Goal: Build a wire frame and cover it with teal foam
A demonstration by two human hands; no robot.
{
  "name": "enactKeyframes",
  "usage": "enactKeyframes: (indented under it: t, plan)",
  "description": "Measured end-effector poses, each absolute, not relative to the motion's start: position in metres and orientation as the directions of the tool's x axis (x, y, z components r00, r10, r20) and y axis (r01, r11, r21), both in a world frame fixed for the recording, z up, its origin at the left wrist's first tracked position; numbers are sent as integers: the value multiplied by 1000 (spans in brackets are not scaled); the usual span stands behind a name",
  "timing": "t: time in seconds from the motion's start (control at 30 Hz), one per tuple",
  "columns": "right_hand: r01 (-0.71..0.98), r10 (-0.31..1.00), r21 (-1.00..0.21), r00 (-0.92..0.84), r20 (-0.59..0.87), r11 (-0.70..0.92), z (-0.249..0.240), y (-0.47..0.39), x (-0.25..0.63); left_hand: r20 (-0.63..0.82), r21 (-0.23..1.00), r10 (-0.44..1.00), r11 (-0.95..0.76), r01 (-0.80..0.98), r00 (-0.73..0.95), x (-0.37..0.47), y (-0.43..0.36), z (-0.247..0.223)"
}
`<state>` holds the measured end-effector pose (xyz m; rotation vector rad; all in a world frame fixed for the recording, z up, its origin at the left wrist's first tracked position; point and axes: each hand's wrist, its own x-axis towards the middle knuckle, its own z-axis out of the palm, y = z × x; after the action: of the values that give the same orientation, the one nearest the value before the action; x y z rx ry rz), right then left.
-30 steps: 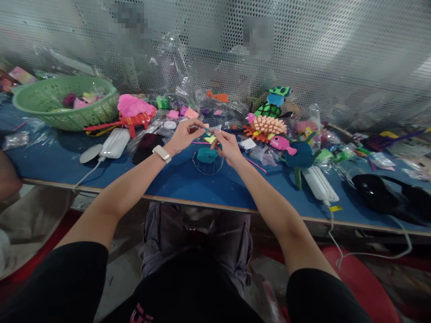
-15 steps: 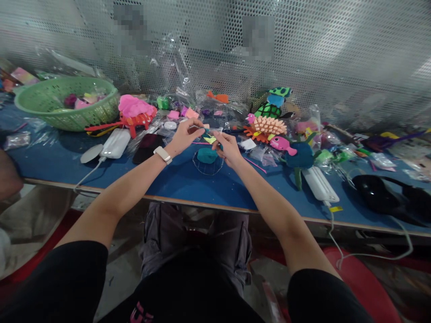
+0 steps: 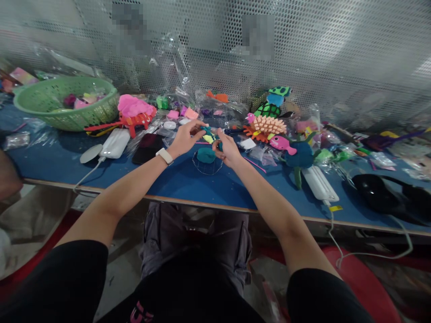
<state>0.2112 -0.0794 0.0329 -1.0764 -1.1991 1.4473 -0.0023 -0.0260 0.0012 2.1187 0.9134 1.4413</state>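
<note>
My left hand (image 3: 186,138), with a pale band on the wrist, pinches a small teal piece (image 3: 208,130) that looks like modelling clay. Facing it, my right hand (image 3: 229,149) has curled fingers around a dark teal bit (image 3: 220,146), with the thumb raised towards the left hand's piece. Between the hands shows a small yellow piece (image 3: 208,139); whether it is held or lies behind them I cannot tell. Just below, a flattened teal lump (image 3: 205,155) lies within a round wire outline (image 3: 208,172) on the blue table (image 3: 202,190).
At the left stand a green basket (image 3: 37,104), a pink-and-red clay figure (image 3: 136,112), a white power bank (image 3: 116,142) and a dark phone (image 3: 148,149). On the right are clay sea animals (image 3: 269,125), another power bank (image 3: 319,185) and a black headset (image 3: 377,193). A perforated metal panel (image 3: 215,54) rises behind.
My right thumb has lifted and the right hand has turned slightly. My left hand has shifted a little to the right. More of the yellow piece shows between them.
</note>
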Motion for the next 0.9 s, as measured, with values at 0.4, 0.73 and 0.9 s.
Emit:
enactKeyframes:
  t: [0.4, 0.73, 0.9]
  plan:
    - [-86, 943, -992, -326, -60, -93, 34, -89, 206, 720, 586, 677, -711, 390, 153, -3, -27, -3]
    - [-180, 971, -979, -234, -55, -99, 34, -81, 211, 766, 522, 627, -737, 430, 142, -3, -32, 6]
    - [-157, 969, -983, -239, -54, -94, 38, -85, 210, 757, 486, 618, -750, 450, 212, -2, -34, 6]
